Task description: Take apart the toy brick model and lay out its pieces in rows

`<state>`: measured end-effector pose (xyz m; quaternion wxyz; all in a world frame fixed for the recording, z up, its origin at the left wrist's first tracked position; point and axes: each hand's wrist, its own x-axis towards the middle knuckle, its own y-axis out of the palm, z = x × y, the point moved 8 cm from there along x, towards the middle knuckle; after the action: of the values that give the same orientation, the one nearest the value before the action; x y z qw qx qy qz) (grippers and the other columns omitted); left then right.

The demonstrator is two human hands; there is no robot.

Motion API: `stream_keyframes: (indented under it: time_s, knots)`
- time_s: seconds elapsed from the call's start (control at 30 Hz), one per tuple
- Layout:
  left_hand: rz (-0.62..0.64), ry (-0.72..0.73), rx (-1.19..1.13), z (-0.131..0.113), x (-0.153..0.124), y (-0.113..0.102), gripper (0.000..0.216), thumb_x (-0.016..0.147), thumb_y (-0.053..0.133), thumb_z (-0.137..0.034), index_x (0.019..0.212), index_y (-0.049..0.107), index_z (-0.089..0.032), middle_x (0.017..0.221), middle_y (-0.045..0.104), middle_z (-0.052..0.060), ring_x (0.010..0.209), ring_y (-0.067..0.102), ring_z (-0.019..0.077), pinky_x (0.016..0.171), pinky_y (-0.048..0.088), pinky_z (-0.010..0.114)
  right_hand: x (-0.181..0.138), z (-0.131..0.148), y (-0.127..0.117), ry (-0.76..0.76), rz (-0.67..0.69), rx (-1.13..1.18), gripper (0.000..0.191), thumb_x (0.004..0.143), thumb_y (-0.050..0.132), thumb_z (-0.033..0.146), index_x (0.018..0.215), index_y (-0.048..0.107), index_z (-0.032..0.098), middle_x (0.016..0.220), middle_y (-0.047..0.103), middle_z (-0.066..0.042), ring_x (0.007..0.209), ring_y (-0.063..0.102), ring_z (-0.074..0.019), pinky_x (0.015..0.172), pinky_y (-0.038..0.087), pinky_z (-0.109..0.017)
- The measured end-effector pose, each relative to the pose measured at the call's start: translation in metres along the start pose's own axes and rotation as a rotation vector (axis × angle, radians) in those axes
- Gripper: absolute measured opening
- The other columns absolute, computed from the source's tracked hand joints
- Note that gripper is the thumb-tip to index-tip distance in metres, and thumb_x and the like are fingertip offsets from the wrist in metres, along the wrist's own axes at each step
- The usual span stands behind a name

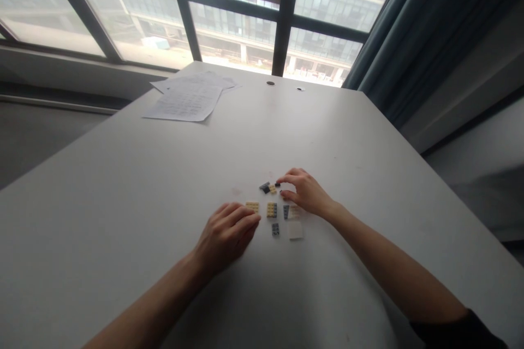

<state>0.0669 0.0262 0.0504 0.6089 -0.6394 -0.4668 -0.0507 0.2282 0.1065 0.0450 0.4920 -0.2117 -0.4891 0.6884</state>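
Observation:
My right hand reaches over a small group of toy building bricks, thumb and forefinger apart. Its forefinger tip is at a small black brick; the thumb is close to another tiny piece. Beside them lie a dark grey brick and a small tan brick. My left hand rests on the table, fingers curled together, hiding whatever is under them. Just past its fingers is a tan brick. Between the hands sit a tan-and-grey block, a grey brick and a white flat square piece.
A grey sloped piece and a pale studded piece lie under the right wrist. Printed papers overlap at the far left of the white table. Two round cable holes are near its back edge, by the windows and a dark curtain.

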Motion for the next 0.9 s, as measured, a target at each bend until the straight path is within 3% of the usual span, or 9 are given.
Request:
stream_keyframes:
  time_s: [0.23,0.67,0.9]
  knots:
    - [-0.026,-0.014,0.014,0.001,-0.001,-0.001,0.013,0.085,0.057,-0.014,0.094,0.062,-0.021,0.085,0.068,0.003,0.077,0.058,0.0155,0.074,0.046,0.031,0.020,0.008,0.024,-0.022,0.103,-0.093,0.019,0.084,0.064,0.019,0.101,0.070,0.019,0.100,0.063,-0.007,0.098,0.054,-0.0196,0.090,0.042,-0.032]
    - [-0.122,-0.089,0.010,0.008,0.000,-0.010,0.013,0.082,0.060,-0.013,0.092,0.062,-0.021,0.085,0.067,0.003,0.077,0.057,0.0160,0.074,0.048,0.031,0.019,0.002,0.024,0.005,0.069,-0.136,0.017,0.083,0.067,0.023,0.099,0.069,0.017,0.103,0.061,-0.008,0.099,0.053,-0.0208,0.090,0.042,-0.033]
    - [-0.111,-0.093,0.023,0.009,-0.001,-0.009,0.009,0.084,0.057,-0.017,0.091,0.063,-0.021,0.085,0.067,0.004,0.077,0.059,0.0158,0.074,0.049,0.030,0.018,-0.011,0.025,0.098,0.042,0.032,0.018,0.077,0.071,0.021,0.095,0.069,0.017,0.100,0.060,-0.005,0.096,0.055,-0.0180,0.088,0.043,-0.030]
